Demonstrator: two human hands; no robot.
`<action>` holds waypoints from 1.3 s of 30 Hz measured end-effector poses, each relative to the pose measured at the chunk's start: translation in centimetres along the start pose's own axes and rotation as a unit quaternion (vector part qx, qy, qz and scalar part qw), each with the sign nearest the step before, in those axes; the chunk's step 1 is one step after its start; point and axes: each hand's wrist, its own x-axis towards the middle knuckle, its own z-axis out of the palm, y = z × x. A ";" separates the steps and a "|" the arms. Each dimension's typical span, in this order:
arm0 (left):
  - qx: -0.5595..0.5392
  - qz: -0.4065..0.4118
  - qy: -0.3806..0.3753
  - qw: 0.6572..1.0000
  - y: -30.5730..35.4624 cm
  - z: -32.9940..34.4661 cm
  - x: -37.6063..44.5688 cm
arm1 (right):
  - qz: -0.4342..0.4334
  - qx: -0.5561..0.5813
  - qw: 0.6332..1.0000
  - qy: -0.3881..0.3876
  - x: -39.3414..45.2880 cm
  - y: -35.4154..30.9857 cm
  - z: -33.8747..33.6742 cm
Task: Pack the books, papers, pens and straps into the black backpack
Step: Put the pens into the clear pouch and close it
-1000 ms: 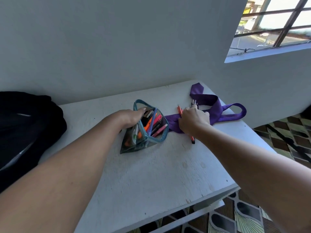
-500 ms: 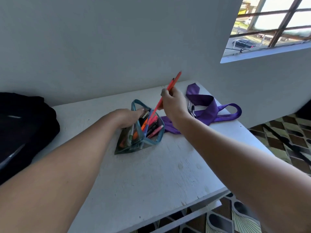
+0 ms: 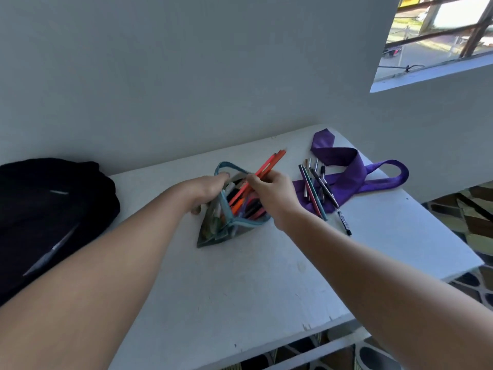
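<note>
Gray wall [image 3: 186,76] fills the back, with a window [image 3: 440,36] up at 1 o'clock. Against the wall stands a white table [image 3: 240,289], and a patterned floor [image 3: 469,209] shows past its right edge.

At 9 o'clock on the table sits the black backpack [image 3: 48,209], slumped and dark (I cannot tell if it is open).

At 2 o'clock a purple strap [image 3: 354,172] lies in loops on the table. Across it lies a small bunch of loose pens [image 3: 317,190], side by side, with their tips toward the front edge.

Near the middle of the table stands a clear pencil pouch [image 3: 229,222] with a blue zipper, open at the top and full of pens.

From 7 o'clock comes the left hand [image 3: 208,190], and its fingers grip the left rim of the pouch, holding the mouth wide.

From 5 o'clock comes the right hand [image 3: 272,193], and its fingers pinch an orange pen [image 3: 264,169]. The pen is tilted, its low end down inside the pouch and its top end pointing to 1 o'clock.
</note>
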 end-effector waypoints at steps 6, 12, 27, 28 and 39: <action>0.069 -0.004 -0.047 0.997 0.3 -1.2 -2.6 | -0.006 0.032 0.999 -0.003 0.4 0.0 -0.3; -0.023 0.146 0.156 0.977 1.2 -1.9 -0.5 | -0.005 -0.001 0.996 -0.085 0.3 -1.2 0.1; 0.066 0.209 0.224 0.950 3.0 0.3 1.2 | 0.038 0.099 0.986 -0.129 1.3 0.2 1.4; 0.057 0.206 0.221 0.952 3.1 0.1 1.3 | 0.018 0.096 0.989 -0.110 1.4 0.0 1.6; -0.003 0.226 0.250 0.941 3.2 -0.1 1.9 | -0.008 -0.042 0.992 -0.116 3.1 -0.4 2.8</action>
